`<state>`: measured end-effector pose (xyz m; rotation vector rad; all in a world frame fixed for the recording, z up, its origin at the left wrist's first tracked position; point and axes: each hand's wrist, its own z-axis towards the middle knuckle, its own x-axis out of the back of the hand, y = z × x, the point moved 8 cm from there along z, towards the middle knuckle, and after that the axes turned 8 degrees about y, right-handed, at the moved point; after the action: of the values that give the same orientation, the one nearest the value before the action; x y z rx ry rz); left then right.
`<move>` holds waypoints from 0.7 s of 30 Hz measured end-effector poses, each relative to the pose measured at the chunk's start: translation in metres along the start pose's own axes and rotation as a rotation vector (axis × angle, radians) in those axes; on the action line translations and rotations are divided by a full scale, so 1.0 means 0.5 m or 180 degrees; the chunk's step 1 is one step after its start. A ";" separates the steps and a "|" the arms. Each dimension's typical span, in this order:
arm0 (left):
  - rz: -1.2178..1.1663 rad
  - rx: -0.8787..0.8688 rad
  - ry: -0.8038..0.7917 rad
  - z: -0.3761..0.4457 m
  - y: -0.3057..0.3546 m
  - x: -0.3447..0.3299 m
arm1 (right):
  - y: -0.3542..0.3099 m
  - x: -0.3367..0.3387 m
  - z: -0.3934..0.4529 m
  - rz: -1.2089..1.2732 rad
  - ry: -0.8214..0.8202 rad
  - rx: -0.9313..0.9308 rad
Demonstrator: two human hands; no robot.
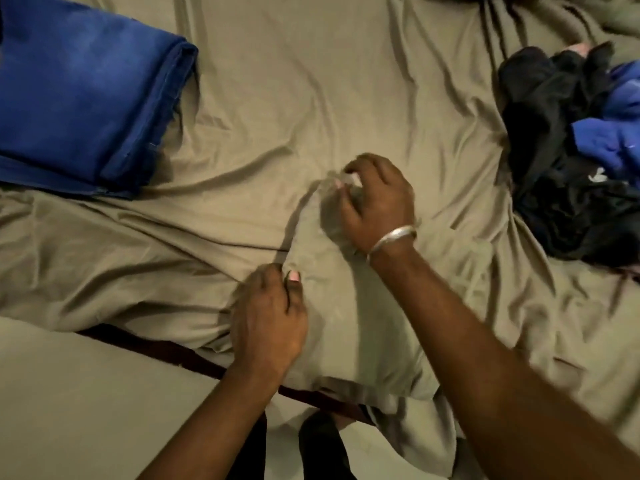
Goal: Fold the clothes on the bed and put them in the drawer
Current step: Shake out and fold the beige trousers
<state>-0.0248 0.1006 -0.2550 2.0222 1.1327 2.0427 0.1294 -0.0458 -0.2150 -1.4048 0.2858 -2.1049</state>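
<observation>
Garment [346,306] in olive cloth, lying at the bed's [311,81] near edge, long axis running away from the person. Left hand [268,317] pinches its near-left edge; right hand [375,199] grips the far end with curled fingers. Unfolded dark clothes [568,161] wait toward the right edge.

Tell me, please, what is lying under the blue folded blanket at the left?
The blue folded blanket rests directly on the olive bed sheet, which shows wrinkled all around its edges. Whatever lies between blanket and sheet is covered and cannot be seen.
</observation>
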 end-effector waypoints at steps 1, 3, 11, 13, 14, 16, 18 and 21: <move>0.0040 -0.0032 0.0083 0.007 0.007 0.011 | 0.031 0.058 -0.041 -0.0142 0.0415 -0.0395; -0.0399 0.0122 -0.0004 0.025 0.018 0.015 | 0.097 0.151 -0.142 -0.0467 0.0908 -0.1333; -0.1867 0.1330 -0.1138 0.057 0.022 -0.081 | 0.263 0.166 -0.325 -0.0191 0.0508 -0.3485; -0.1920 0.1450 -0.1356 0.062 0.029 -0.080 | 0.274 0.156 -0.325 -0.0223 0.0324 -0.3704; -0.1924 0.1468 -0.1461 0.063 0.035 -0.080 | 0.275 0.156 -0.322 -0.0183 0.0261 -0.3789; -0.1962 0.1430 -0.1597 0.055 0.064 -0.073 | 0.279 0.154 -0.324 0.0173 0.0226 -0.3933; -0.2066 0.1398 -0.1527 0.042 0.083 -0.054 | 0.268 0.135 -0.323 0.0661 0.0166 -0.3842; -0.2312 0.1249 -0.1435 0.011 0.134 -0.008 | 0.248 0.152 -0.331 0.1510 0.0408 -0.3810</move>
<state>0.0101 0.0523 -0.2242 1.6775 1.8763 1.0248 0.0040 -0.2122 -0.2854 -1.5103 1.9427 -1.5814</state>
